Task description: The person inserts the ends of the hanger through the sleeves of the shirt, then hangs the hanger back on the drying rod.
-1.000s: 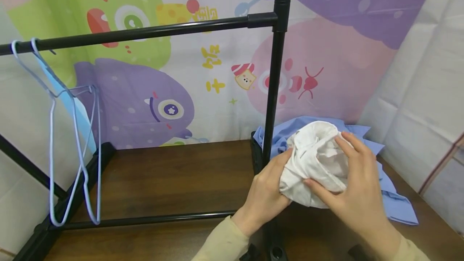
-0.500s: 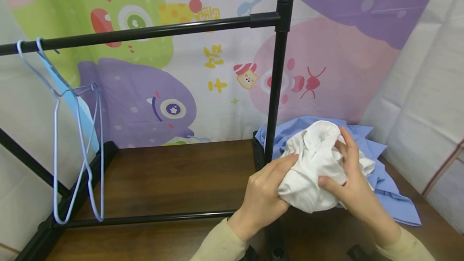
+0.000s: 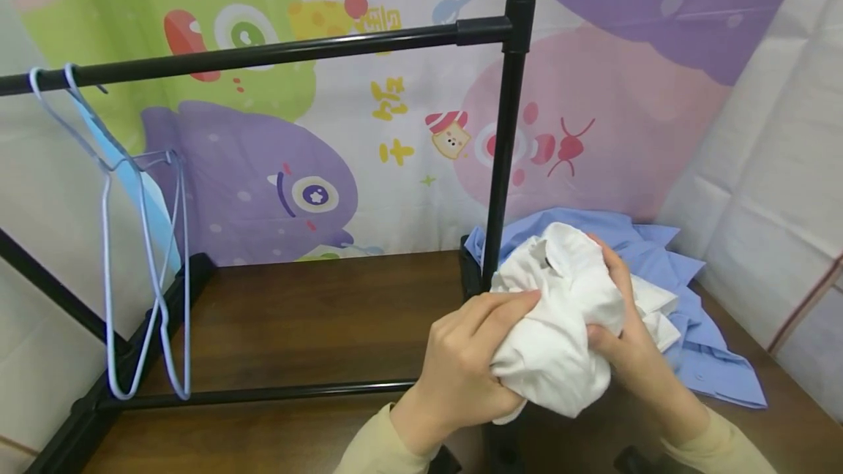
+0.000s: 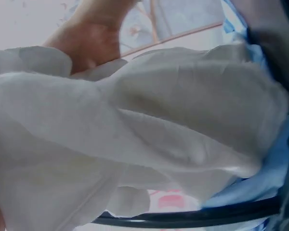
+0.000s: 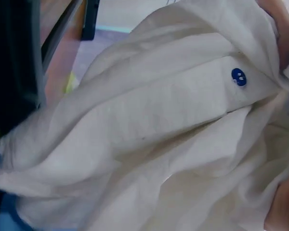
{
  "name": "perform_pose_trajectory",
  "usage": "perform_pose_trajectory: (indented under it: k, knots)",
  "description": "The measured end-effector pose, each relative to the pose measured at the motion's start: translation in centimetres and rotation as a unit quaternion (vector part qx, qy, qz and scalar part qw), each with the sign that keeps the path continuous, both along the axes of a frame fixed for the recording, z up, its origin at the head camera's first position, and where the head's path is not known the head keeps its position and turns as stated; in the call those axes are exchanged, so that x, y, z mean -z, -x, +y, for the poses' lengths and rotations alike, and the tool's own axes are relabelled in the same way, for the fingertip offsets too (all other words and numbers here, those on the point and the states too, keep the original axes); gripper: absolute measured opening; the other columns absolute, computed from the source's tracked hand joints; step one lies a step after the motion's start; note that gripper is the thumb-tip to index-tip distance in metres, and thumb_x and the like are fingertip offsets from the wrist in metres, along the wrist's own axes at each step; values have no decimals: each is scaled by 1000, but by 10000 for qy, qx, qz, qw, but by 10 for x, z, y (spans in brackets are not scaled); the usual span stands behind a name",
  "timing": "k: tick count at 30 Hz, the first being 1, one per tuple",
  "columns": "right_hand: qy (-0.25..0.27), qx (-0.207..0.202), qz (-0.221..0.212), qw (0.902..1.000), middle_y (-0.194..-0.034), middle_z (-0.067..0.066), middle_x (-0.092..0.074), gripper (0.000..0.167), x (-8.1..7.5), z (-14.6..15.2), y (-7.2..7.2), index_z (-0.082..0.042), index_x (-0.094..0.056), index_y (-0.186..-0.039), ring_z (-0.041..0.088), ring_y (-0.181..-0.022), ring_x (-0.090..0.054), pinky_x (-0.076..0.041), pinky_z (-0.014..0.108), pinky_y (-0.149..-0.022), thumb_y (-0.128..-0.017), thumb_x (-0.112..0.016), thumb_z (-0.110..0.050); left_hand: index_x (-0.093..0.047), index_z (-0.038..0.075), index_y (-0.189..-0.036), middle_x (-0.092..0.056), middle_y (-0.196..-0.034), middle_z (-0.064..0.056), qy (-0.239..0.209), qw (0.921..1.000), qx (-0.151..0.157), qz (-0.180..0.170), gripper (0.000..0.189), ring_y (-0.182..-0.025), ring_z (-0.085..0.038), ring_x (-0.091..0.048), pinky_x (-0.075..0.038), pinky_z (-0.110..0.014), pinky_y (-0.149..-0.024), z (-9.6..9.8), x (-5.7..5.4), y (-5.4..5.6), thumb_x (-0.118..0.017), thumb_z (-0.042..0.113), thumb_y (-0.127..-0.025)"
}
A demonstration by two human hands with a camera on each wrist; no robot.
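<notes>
Both hands hold a crumpled white shirt [image 3: 560, 328] in front of the rack's right post. The left hand [image 3: 464, 368] grips its lower left side, thumb hidden. On its right side, the right hand [image 3: 632, 350] holds the cloth between thumb and fingers. Folds of the white shirt fill the left wrist view. In the right wrist view, a dark blue button [image 5: 239, 77] shows on a stitched strip of the cloth. Behind the hands lies a rumpled blue shirt [image 3: 721, 375], partly covered by the white one.
A black rack [image 3: 290, 51] spans the view, its right post [image 3: 503, 159] close to the left hand. Pale blue hangers [image 3: 107, 284] hang from the rail at far left. The brown tabletop [image 3: 316, 313] meets a printed curtain [image 3: 408, 211] behind.
The white shirt has been turned in the hands, and its opening no longer faces up. The left hand has moved slightly down and left. White flaps now show right of the right hand.
</notes>
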State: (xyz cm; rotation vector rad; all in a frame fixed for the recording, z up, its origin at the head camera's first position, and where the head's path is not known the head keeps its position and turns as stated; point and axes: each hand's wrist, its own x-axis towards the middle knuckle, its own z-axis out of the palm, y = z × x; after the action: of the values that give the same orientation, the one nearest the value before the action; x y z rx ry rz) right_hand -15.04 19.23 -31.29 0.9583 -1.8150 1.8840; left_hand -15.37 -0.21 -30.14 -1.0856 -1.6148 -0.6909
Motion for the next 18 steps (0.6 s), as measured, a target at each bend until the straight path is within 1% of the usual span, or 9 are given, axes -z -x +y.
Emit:
perform_pose_trajectory:
  k: [2, 4, 6, 12, 14, 18]
  knots:
    - [123, -135, 65, 9998, -139, 12, -26, 84, -1, -5, 0, -6, -12, -143, 17, -120, -32, -29, 20, -94, -84, -61, -38, -60, 5, -111, -62, -94, -3, 28, 10000, -18, 47, 62, -83, -13, -62, -50, -20, -76, -4, -4, -3, -66, 21, -51]
    - [193, -211, 24, 9996, -140, 11, -25, 84, 0, -10, 0, -6, -13, -143, 16, -120, -32, -29, 20, -95, -84, -61, -40, -60, 6, -111, -62, -93, -2, 97, 9999, -58, 23, 63, -81, -13, -61, -50, -20, -74, -9, -7, -6, -67, 22, -50]
    - [215, -327, 35, 9992, -141, 12, -24, 82, 0, -15, 0, -5, -13, -143, 16, -121, -31, -29, 20, -96, -85, -59, -40, -60, 6, -111, -61, -92, -2, 187, 9997, -85, -94, 64, -81, -13, -60, -50, -21, -73, -14, -10, -8, -68, 21, -49]
    - [236, -549, -305, 9977, -144, 8, -20, 77, 5, -30, 3, -7, -13, -143, 15, -124, -28, -27, 19, -98, -87, -56, -39, -58, 8, -113, -59, -93, -1, 500, 9968, -156, -596, 68, -82, -12, -59, -50, -21, -70, -30, -13, -9, -71, 17, -47]
    - [277, -587, -351, 9973, -146, 7, -19, 75, 7, -34, 4, -9, -13, -143, 14, -126, -27, -26, 18, -99, -88, -56, -37, -58, 8, -113, -59, -94, -1, 588, 9958, -173, -681, 69, -82, -11, -58, -50, -21, -70, -35, -14, -9, -72, 16, -46]
    - [355, -717, -269, 9964, -146, 5, -19, 69, 9, -42, 6, -11, -14, -143, 14, -127, -26, -25, 18, -99, -90, -53, -34, -58, 8, -113, -59, -94, 0, 680, 9944, -219, -777, 69, -81, -11, -58, -50, -22, -67, -43, -17, -9, -70, 15, -45]
